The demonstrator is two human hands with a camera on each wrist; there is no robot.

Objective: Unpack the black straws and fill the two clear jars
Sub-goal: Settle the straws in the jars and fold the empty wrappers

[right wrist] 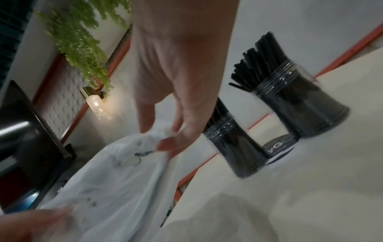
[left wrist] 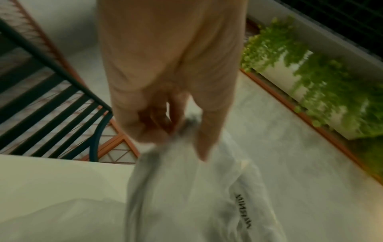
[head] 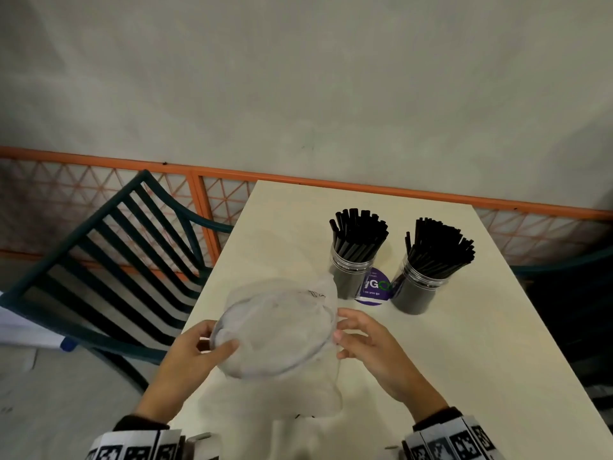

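Note:
Two clear jars stand on the cream table (head: 471, 343), a left jar (head: 351, 277) and a right jar (head: 416, 288). Both are packed with upright black straws (head: 360, 234). In front of them I hold a thin clear plastic bag (head: 275, 330) above the table with its mouth spread round. I see no straws inside it. My left hand (head: 219, 340) grips its left edge, thumb on top; the left wrist view shows this hand (left wrist: 182, 131) bunching the bag (left wrist: 186, 196). My right hand (head: 341, 327) pinches the right edge lightly, and the right wrist view shows its fingers (right wrist: 145, 121) at the bag (right wrist: 116, 172).
A round purple sticker (head: 374, 288) lies between the jars. More pale plastic (head: 308, 403) lies on the table under the bag. A dark green slatted chair (head: 109, 260) stands left of the table, another dark chair (head: 580, 310) right. An orange lattice rail (head: 298, 177) runs behind.

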